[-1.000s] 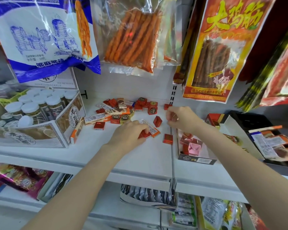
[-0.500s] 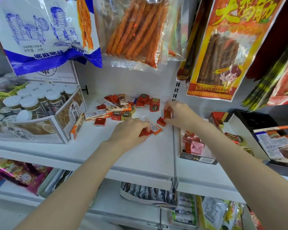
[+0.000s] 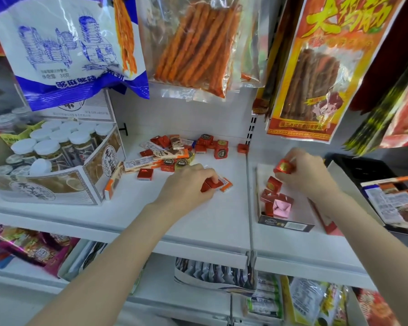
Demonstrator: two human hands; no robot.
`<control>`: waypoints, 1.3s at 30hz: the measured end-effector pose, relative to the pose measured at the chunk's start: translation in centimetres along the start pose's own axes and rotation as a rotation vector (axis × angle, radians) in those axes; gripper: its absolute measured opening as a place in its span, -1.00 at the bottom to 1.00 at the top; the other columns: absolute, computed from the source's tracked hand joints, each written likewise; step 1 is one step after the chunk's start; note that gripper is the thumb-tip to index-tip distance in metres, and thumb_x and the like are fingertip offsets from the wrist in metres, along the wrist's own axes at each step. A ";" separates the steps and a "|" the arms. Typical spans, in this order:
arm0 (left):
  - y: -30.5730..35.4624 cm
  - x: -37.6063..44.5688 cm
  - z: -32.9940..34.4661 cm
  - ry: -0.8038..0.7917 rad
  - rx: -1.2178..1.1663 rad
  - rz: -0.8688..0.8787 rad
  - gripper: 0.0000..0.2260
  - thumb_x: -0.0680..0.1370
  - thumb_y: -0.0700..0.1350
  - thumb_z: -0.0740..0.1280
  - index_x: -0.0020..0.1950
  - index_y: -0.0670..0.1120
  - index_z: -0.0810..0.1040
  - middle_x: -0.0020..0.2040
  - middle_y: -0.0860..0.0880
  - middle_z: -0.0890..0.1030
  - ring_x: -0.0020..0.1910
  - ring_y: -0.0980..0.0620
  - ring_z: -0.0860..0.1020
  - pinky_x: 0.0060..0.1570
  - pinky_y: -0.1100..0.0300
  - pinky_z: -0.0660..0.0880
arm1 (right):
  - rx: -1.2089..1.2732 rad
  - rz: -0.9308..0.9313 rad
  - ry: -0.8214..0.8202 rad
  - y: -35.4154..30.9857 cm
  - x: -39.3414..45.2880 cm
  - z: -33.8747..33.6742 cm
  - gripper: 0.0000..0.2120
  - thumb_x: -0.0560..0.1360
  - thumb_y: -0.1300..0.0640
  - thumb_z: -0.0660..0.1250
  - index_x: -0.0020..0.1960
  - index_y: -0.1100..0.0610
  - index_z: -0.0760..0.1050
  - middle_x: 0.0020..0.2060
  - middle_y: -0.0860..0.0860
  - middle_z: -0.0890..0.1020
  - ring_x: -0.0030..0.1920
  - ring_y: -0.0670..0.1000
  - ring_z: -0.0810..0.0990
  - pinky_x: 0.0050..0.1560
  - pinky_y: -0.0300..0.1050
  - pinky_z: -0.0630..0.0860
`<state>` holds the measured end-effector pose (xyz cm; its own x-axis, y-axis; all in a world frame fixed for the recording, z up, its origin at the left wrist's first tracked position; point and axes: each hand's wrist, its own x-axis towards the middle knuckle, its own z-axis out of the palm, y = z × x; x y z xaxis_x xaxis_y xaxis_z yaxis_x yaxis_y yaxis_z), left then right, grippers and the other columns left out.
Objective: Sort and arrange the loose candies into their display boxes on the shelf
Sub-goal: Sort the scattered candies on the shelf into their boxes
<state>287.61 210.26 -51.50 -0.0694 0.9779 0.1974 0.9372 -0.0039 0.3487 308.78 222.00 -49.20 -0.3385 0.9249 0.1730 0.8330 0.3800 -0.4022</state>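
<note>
Loose red square candies and flat bar wrappers [image 3: 186,151] lie scattered at the back of the white shelf [image 3: 198,222]. My left hand [image 3: 189,184] pinches red square candies [image 3: 211,185] against the shelf, beside an orange-edged bar wrapper [image 3: 226,184]. My right hand [image 3: 304,172] holds a red candy with a gold emblem [image 3: 283,166] above the low display box [image 3: 285,223], which holds several red candies and a pink one [image 3: 282,207]. One red candy [image 3: 242,148] sits by the shelf divider.
A carton of white-lidded jars [image 3: 57,165] stands at the left. Snack bags [image 3: 193,43] hang above the shelf. A black tray with wrapped bars [image 3: 386,198] sits at the right. A metal divider [image 3: 249,198] splits the shelf. Packets fill the lower shelf.
My right hand has picked up a red candy near the divider and carried it right, over the display box. My left hand has stayed on its candies.
</note>
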 end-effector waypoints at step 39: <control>-4.8 -0.2 1.0 -0.103 0.139 -0.267 -0.46 0.60 -0.01 0.13 0.51 -0.06 -0.01 0.54 -0.09 -0.06 0.51 -0.11 -0.06 0.45 0.02 0.00 | -0.048 -0.373 -0.260 -7.6 3.1 6.7 -0.50 0.50 0.21 0.23 0.41 0.12 0.22 0.38 0.13 0.27 0.35 0.20 0.28 0.32 0.00 0.26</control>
<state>283.47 210.31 -54.14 -0.2907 0.9566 0.0191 0.9288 0.2774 0.2459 298.47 221.98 -51.60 -0.7123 0.6989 0.0645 0.6508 0.6921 -0.3122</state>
